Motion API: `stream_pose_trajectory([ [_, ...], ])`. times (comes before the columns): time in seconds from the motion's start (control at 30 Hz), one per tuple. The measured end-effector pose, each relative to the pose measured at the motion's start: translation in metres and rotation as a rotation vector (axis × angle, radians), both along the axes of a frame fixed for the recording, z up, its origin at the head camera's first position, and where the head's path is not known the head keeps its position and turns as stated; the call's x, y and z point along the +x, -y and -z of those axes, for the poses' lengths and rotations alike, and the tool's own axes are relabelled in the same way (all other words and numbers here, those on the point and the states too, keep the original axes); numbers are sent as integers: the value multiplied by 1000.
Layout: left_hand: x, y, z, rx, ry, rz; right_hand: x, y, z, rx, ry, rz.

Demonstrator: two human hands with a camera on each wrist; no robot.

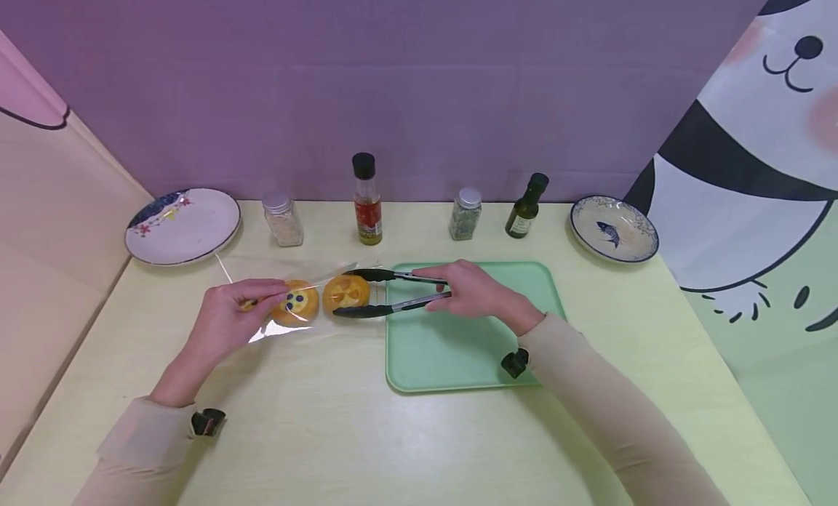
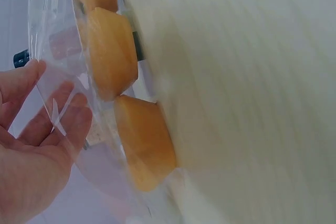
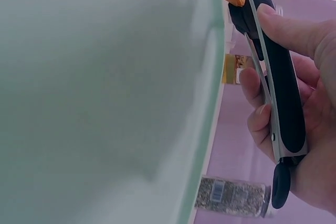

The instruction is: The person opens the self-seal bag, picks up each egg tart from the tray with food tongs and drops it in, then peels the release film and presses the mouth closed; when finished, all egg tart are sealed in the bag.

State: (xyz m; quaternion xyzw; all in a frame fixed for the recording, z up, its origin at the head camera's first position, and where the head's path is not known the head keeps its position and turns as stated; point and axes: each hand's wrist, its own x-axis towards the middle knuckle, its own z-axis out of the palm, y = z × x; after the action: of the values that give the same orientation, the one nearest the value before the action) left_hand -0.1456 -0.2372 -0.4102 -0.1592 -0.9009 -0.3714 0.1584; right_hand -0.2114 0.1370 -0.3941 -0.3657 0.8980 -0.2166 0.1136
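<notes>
My right grip (image 1: 476, 289) holds the tongs (image 1: 369, 312), tips astride the end bun (image 1: 345, 292); contact unclear. My left grip (image 1: 238, 313), at the bun's 9 o'clock, pinches the clear bag (image 2: 47, 19). Green tray (image 1: 458, 360) between 3 and 4 o'clock, on the tabletop (image 1: 327, 433). Step, I judge: unbagging. Next calls for a gentle squeeze, bag steady.
</notes>
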Motion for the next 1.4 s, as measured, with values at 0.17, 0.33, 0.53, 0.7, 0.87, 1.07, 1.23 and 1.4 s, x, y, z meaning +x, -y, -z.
stream_pose_trajectory([
  [0.17,1,-4,1,0,-26,16,0,10,0,28,-13,0],
  [0.33,2,-6,0,-20,-54,17,2,16,-3,20,-18,4],
  [0.53,2,-6,1,-31,-59,11,1,19,-2,2,11,14],
  [0.7,1,-8,3,-27,-88,10,-1,22,-1,12,13,-4],
  [0.87,-1,-10,5,-25,-127,26,-1,26,1,12,13,-8],
  [1.07,-1,-9,4,-22,-120,26,2,29,2,4,32,-5],
  [1.23,-1,-7,3,-39,-100,1,4,27,3,25,37,1],
  [1.4,-1,-4,2,-53,-105,-18,6,17,0,36,23,18],
])
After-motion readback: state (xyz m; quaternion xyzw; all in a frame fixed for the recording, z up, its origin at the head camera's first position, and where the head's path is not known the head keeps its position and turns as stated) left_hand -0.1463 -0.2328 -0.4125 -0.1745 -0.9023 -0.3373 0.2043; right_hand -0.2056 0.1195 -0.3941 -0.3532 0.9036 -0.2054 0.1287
